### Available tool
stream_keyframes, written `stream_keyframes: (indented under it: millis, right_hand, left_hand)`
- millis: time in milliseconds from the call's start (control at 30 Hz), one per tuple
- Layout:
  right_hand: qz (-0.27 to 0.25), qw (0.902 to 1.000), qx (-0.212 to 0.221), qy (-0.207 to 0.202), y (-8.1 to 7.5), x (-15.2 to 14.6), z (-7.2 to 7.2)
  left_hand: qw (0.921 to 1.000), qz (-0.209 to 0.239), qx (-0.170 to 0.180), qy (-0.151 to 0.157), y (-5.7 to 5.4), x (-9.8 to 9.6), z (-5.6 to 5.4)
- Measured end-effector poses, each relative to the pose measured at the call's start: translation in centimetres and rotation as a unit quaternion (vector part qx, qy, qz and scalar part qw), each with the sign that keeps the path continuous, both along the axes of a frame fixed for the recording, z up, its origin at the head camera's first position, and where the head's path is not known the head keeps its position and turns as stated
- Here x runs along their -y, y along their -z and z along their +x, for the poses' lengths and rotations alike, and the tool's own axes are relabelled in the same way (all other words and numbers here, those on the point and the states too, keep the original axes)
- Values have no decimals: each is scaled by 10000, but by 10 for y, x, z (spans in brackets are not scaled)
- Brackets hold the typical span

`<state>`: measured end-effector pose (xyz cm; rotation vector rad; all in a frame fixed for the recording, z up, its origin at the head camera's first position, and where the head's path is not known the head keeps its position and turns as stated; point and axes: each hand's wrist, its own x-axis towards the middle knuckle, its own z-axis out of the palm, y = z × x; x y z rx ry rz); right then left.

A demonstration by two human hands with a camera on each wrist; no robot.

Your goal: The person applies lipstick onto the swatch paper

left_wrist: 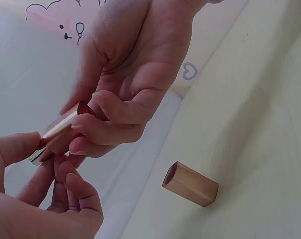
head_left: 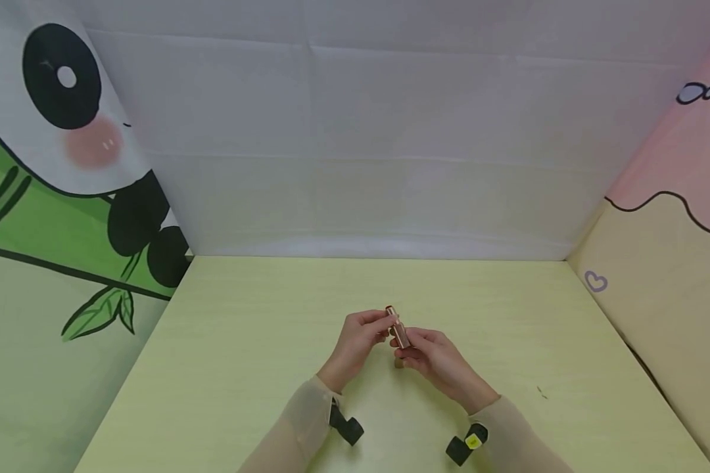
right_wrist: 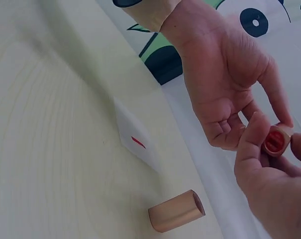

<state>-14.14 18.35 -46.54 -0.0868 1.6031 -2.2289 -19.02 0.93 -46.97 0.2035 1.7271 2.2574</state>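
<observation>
Both hands hold a rose-gold lipstick (head_left: 398, 330) above the table. My left hand (head_left: 355, 341) pinches one end between thumb and fingers; in the left wrist view that end of the lipstick (left_wrist: 63, 130) looks shiny. Thumb and fingers of my right hand (head_left: 438, 364) grip the other end, which shows red toward the right palm. From the right wrist view, the red inside the round end of the lipstick (right_wrist: 276, 142) faces the camera. A rose-gold hollow cap (left_wrist: 191, 184) stands on the table below the hands, mostly hidden behind the right fingers in the head view.
A white piece (right_wrist: 134, 132) with a red streak lies on the pale wooden table (head_left: 260, 295) near the cap. Small thin scraps (head_left: 542, 392) lie to the right. A white back wall (head_left: 390, 131) and printed side panels (head_left: 674, 276) surround the table.
</observation>
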Motion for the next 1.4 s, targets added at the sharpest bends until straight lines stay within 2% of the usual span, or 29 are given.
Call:
stream_keyframes:
  millis: [200, 333, 467, 567, 733, 767, 800, 867, 933, 1000, 1067, 1167, 1233, 1400]
  right_hand:
    - [-58, 10000, 34, -74, 1, 2, 0]
    - [424, 9989, -134, 155, 3, 3, -1]
    - [1032, 9924, -446, 499, 5, 5, 0]
    - [1475, 9818, -868, 824, 7, 7, 1]
    - [2260, 9501, -1699, 1314, 6, 12, 4]
    - [2281, 9504, -1680, 1285, 6, 12, 4]
    - [2204, 9553, -1580, 1179, 6, 11, 4]
    - [1770, 9735, -1202, 808, 9, 8, 2]
    - [1114, 9912, -641, 308, 7, 6, 1]
    - [345, 9993, -84, -87, 5, 3, 1]
    - [-340, 9983, 325, -359, 3, 2, 1]
    - [-980, 9911, 686, -585, 2, 1, 1]
    - [-1209, 9872, 801, -659, 1, 2, 1]
    - [-1394, 9841, 862, -688, 2, 4, 2]
  left_hand:
    - [9997, 114, 46, -215, 0, -1, 3]
    - [9994, 4, -81, -333, 1, -2, 2]
    - [9988, -162, -233, -392, 4, -2, 2]
    - [9980, -325, -347, -419, 6, -2, 2]
    - [9962, -558, -482, -460, 4, -3, 3]
    - [9960, -587, -489, -453, 4, -3, 3]
    - [9961, -595, -484, -443, 2, -3, 3]
    - [9962, -608, -478, -410, 0, -3, 4]
    - [9971, -523, -433, -345, -2, -2, 4]
    - [9987, -297, -352, -211, -4, -2, 5]
    - [9996, -104, -253, -97, -6, -1, 5]
    - [9998, -9, -200, -50, -7, -1, 6]
    - [9996, -121, -239, -125, -7, 0, 6]
    - [9988, -341, -287, -222, -6, 1, 4]
